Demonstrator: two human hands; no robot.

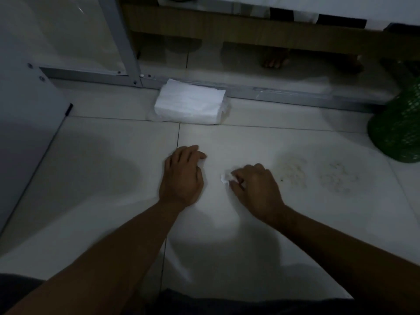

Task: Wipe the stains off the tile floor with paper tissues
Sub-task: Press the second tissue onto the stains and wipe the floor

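Observation:
My right hand (255, 188) holds a crumpled white tissue (225, 178) against the pale tile floor (113, 178), its fingers curled round the wad. My left hand (183, 176) rests palm down on the tile a short way to the left, fingers loosely bent, holding nothing. Two round, speckled brownish stains lie to the right of my right hand: one stain (293, 170) close by, the other stain (338, 178) farther right. A stack of white paper tissues (189, 104) in a clear wrapper lies on the floor ahead, against a metal rail.
A green mesh basket (397, 123) stands at the right edge near the stains. A grey metal rail (295, 95) with a glass panel runs across the back. A white panel (25, 123) closes the left side. A person's bare foot (275, 61) shows beyond the glass.

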